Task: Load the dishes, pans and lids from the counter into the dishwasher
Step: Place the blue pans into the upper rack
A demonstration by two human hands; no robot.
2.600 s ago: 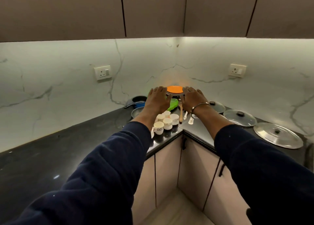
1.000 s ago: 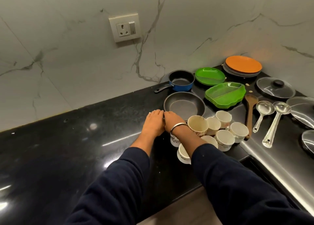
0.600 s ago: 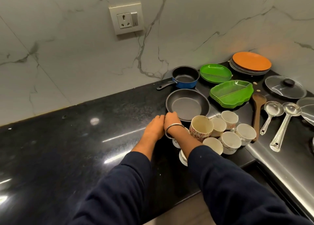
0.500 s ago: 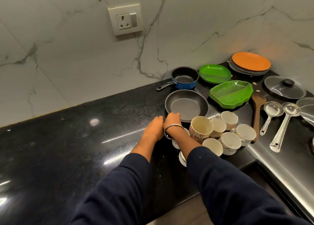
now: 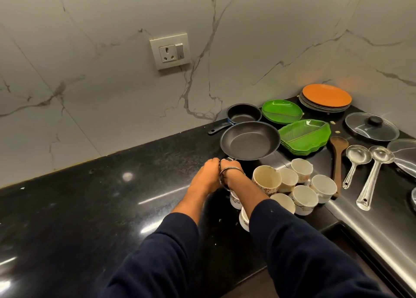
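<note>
A black frying pan [image 5: 249, 143] is raised a little above the black counter [image 5: 90, 207], in front of a small blue saucepan [image 5: 244, 114]. My left hand [image 5: 206, 177] and my right hand [image 5: 233, 174] are side by side at the pan's near edge, fingers curled round its handle, which they hide. Several white cups [image 5: 301, 197] stand just right of my right forearm. Behind are green plates [image 5: 304, 135], an orange plate on a grey stack [image 5: 326, 96] and a glass lid [image 5: 371, 126]. No dishwasher is in view.
A wooden spoon [image 5: 337, 153] and two steel ladles [image 5: 373, 176] lie right of the cups. Another lid [image 5: 405, 153] shows at the right edge. A wall socket [image 5: 171, 51] sits on the marble backsplash. The counter's left stretch is bare black stone.
Both hands came back from the orange plates to the frying pan's handle and closed round it. The pan has since risen off the counter and now overlaps the blue saucepan.
</note>
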